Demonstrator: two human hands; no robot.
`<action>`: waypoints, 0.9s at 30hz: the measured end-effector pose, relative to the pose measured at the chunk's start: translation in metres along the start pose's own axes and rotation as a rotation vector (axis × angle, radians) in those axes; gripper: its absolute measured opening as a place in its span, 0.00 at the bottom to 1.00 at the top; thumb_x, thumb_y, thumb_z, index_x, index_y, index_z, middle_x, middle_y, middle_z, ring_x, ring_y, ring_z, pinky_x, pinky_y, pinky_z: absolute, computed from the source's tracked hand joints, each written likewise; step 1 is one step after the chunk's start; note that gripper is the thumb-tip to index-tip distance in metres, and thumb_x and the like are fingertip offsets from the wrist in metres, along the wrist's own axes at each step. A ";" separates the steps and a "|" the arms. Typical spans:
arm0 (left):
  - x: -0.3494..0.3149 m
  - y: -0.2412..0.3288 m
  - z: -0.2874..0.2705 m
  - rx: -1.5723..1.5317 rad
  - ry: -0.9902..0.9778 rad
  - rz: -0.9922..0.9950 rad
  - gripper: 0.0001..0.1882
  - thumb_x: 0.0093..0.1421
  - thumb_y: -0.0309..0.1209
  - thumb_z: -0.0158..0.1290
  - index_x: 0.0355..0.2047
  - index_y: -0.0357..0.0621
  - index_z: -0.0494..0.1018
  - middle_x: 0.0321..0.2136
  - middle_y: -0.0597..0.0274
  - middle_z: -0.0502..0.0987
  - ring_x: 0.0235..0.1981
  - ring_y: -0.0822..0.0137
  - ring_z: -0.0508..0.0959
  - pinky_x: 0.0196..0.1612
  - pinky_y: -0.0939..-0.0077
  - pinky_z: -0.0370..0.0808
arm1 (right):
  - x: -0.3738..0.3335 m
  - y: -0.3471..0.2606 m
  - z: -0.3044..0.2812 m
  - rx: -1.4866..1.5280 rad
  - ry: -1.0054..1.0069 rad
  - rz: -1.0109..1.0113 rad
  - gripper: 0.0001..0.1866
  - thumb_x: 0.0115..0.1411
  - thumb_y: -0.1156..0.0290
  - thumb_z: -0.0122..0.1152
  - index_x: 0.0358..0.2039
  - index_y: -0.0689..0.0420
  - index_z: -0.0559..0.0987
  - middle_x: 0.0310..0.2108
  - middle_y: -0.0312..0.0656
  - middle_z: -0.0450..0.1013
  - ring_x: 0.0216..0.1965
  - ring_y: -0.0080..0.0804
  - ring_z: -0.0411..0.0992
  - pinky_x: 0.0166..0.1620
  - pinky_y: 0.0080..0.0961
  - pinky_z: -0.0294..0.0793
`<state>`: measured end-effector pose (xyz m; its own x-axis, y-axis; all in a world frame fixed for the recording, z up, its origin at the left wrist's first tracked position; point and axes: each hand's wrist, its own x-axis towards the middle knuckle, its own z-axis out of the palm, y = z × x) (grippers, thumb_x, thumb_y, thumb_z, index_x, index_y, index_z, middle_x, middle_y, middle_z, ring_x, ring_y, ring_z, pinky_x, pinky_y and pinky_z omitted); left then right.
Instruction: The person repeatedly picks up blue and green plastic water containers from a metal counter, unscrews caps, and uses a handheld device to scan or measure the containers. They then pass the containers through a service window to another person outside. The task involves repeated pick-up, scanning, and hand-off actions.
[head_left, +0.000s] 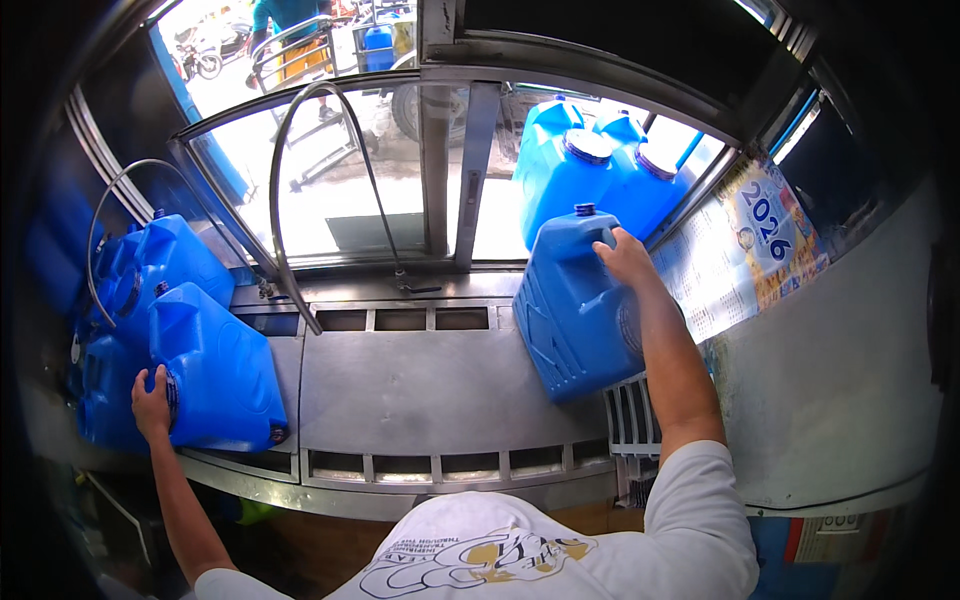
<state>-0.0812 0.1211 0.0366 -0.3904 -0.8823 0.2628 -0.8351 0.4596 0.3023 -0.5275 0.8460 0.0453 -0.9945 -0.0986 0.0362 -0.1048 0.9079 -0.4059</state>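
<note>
Right hand (pixel 626 258): fingers curled round the top handle of the right jug (pixel 572 315); thumb unclear.
Right jug: blue, tilted, at the right edge of the metal counter (pixel 400 380); cannot tell if its base touches.
Left hand (pixel 152 408): fingers spread at the side cap of the left jug (pixel 225 365), near the counter's front left corner; pressure cannot be told.
Handling: probably steadiest with a full handle grip and the base kept level.
Writing: calendar (pixel 765 230) bears large numerals; shirt (pixel 500 555) has print; jugs show no readable label.
</note>
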 end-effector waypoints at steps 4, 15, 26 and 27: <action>0.005 -0.004 0.002 0.037 0.004 0.008 0.41 0.59 0.65 0.51 0.61 0.47 0.70 0.61 0.50 0.70 0.61 0.49 0.70 0.62 0.56 0.67 | 0.004 -0.002 0.006 0.011 -0.009 -0.078 0.28 0.61 0.53 0.59 0.50 0.67 0.75 0.49 0.65 0.74 0.54 0.60 0.72 0.56 0.46 0.70; 0.013 -0.014 0.009 -0.024 -0.019 0.013 0.41 0.59 0.63 0.54 0.61 0.43 0.70 0.59 0.48 0.72 0.60 0.50 0.71 0.62 0.59 0.66 | 0.069 -0.010 0.018 0.067 -0.100 -0.018 0.26 0.59 0.53 0.60 0.45 0.67 0.78 0.46 0.62 0.76 0.50 0.57 0.74 0.53 0.46 0.72; 0.024 -0.037 0.014 -0.062 -0.022 0.037 0.38 0.61 0.59 0.54 0.61 0.42 0.69 0.58 0.48 0.73 0.60 0.52 0.72 0.63 0.61 0.65 | 0.183 -0.079 0.061 0.037 -0.133 0.037 0.30 0.59 0.47 0.59 0.48 0.64 0.80 0.53 0.56 0.74 0.55 0.51 0.73 0.58 0.41 0.71; 0.024 -0.040 0.014 -0.059 -0.030 0.036 0.38 0.62 0.59 0.54 0.61 0.42 0.69 0.58 0.48 0.73 0.59 0.52 0.72 0.62 0.62 0.65 | 0.196 -0.087 0.064 0.010 -0.145 0.065 0.30 0.59 0.46 0.60 0.48 0.61 0.81 0.51 0.55 0.76 0.53 0.48 0.75 0.56 0.39 0.73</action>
<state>-0.0628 0.0807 0.0178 -0.4324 -0.8671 0.2473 -0.7962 0.4959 0.3467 -0.7133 0.7218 0.0290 -0.9877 -0.0983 -0.1220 -0.0396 0.9101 -0.4125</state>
